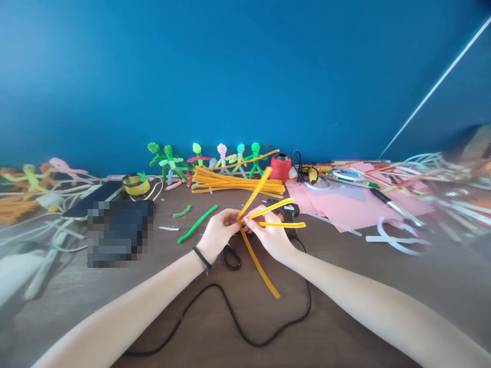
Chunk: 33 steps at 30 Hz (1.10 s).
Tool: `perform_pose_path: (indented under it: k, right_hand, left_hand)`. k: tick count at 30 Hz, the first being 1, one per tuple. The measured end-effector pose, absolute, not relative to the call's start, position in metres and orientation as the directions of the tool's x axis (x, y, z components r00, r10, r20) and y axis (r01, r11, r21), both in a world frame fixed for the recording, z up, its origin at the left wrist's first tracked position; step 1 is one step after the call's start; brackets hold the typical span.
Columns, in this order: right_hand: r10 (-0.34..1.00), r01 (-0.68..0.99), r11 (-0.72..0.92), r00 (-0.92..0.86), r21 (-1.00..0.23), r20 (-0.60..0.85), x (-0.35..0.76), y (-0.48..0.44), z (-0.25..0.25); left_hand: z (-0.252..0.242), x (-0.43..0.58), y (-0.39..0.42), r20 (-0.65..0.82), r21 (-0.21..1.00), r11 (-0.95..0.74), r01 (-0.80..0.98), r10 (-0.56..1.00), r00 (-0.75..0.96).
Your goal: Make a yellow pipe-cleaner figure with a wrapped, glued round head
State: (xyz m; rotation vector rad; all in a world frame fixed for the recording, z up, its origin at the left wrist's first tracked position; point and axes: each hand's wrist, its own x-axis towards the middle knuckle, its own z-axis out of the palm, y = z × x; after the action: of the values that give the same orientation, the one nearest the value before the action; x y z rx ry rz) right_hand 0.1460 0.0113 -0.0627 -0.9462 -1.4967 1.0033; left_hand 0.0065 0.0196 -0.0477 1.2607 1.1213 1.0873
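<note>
Both my hands meet at the middle of the table, pinching yellow-orange pipe cleaners [261, 260] where they cross. My left hand [221, 230] has thumb and fingers closed on the crossing point. From the other side my right hand [270, 235] grips the same joint with its fingertips. Several stems fan out: one points up, two stretch to the right, one hangs down toward me. The exact twist at the centre is hidden by my fingers. Behind my hands lies a bundle of yellow-orange pipe cleaners [233, 181].
A black glue gun [289, 210] lies behind my right hand, and a black cord [245, 337] loops in front. Green pipe cleaner pieces [197, 225] are at left. Pipe-cleaner figures [197, 153] stand along the blue wall. Pink paper [345, 204] and strips crowd the right.
</note>
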Motion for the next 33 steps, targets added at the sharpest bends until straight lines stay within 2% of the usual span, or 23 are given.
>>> perform_pose_path:
  k: [4,9,14,21,25,29,33]
  right_hand:
    - [0.953,-0.054,0.277,-0.116,-0.959,0.282,0.145,0.013,-0.066]
    - [0.947,-0.079,0.296,-0.102,-0.952,0.303,0.144,0.014,-0.067]
    - [0.928,-0.040,0.354,-0.106,-0.934,0.357,0.145,0.011,-0.065]
    - [0.908,0.059,0.412,-0.117,-0.909,0.403,0.146,0.010,-0.060]
    - [0.923,-0.008,0.362,-0.135,-0.932,0.360,0.146,0.011,-0.059]
    - [0.898,-0.040,0.372,-0.235,-0.927,0.371,0.147,0.017,-0.057]
    - [0.897,-0.149,0.316,-0.274,-0.937,0.346,0.147,0.028,-0.054]
  left_hand:
    - [-0.047,0.006,0.019,-0.018,1.000,0.016,0.019,0.994,0.106]
    - [-0.046,0.006,0.018,-0.029,1.000,0.029,-0.002,0.996,0.081]
    - [-0.046,0.007,0.017,-0.055,0.992,0.066,-0.109,0.993,0.107]
    - [-0.038,-0.001,0.024,-0.174,0.937,0.249,-0.243,0.941,0.291]
    - [-0.034,-0.007,0.027,-0.131,0.937,0.205,-0.284,0.958,0.257]
    - [-0.029,-0.011,0.030,-0.103,0.947,0.165,-0.277,0.969,0.226]
    - [-0.020,-0.020,0.034,-0.047,0.960,0.088,-0.267,0.987,0.155]
